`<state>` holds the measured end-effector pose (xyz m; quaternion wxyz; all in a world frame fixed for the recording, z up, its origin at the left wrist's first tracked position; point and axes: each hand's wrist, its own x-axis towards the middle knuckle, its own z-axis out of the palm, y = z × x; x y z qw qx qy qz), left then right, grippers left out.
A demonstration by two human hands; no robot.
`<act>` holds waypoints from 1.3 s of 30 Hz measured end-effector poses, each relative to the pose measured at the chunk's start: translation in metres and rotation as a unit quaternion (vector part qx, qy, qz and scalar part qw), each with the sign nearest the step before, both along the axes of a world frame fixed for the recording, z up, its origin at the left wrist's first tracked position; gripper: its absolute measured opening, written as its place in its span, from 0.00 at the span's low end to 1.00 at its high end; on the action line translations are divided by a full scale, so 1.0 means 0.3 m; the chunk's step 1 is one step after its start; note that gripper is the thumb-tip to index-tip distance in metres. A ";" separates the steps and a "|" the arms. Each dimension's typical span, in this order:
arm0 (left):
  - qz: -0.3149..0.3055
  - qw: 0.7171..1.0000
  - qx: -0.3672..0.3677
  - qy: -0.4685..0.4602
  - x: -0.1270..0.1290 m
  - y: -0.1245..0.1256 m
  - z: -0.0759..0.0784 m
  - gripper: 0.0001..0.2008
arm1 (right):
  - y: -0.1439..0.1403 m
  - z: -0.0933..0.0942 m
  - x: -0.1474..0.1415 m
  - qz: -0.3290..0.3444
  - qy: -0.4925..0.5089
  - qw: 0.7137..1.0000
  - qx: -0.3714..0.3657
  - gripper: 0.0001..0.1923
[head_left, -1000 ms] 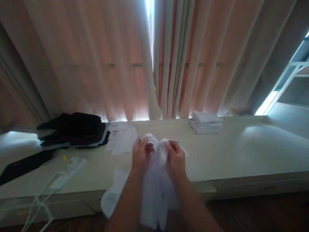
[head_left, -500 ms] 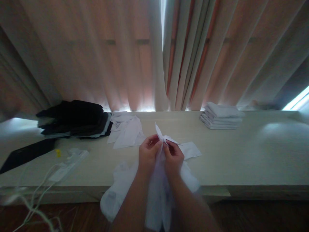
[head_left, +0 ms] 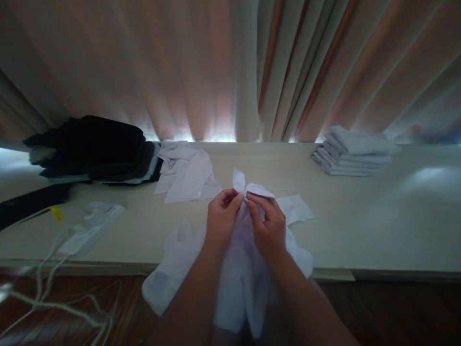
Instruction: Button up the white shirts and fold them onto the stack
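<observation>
A white shirt (head_left: pixel 230 298) spreads over the front of the table and hangs past its edge. Its collar (head_left: pixel 260 190) sticks up in two points beyond my fingertips. My left hand (head_left: pixel 222 218) pinches the cloth just below the collar's left point. Close beside it, my right hand (head_left: pixel 269 225) is closed on the cloth under the right point, thumb and fingers together. Whether a button sits between the fingertips is too small to make out. Another part of the white cloth (head_left: pixel 297 209) lies flat to the right of my right hand.
Behind my left hand lies a loose white garment (head_left: pixel 189 173), next to a pile of dark clothes (head_left: pixel 97 154). Folded white clothes (head_left: pixel 355 154) are stacked at the back right. A power strip (head_left: pixel 91 230) with trailing cables (head_left: pixel 54 305) is at the left. Curtains (head_left: pixel 187 72) hang behind the table.
My right hand has shifted slightly right and its fingers have moved on the cloth. The collar points have opened wider apart. The view has tilted down a little.
</observation>
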<state>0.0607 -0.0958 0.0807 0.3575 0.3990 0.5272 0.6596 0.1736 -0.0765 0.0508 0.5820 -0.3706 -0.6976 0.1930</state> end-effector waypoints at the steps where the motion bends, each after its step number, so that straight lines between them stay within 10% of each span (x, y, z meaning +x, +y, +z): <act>1: -0.002 1.000 -0.001 0.001 0.003 0.000 -0.006 0.04 | 0.000 0.002 0.003 0.000 0.001 1.000 -0.003 0.10; 24: 0.010 0.999 -0.024 -0.040 0.021 -0.018 -0.048 0.16 | -0.016 -0.027 0.033 0.006 0.074 0.977 -0.198 0.08; 39: -0.005 0.999 -0.037 0.015 0.005 -0.024 -0.059 0.18 | -0.004 -0.022 0.057 0.026 0.022 0.987 -0.158 0.03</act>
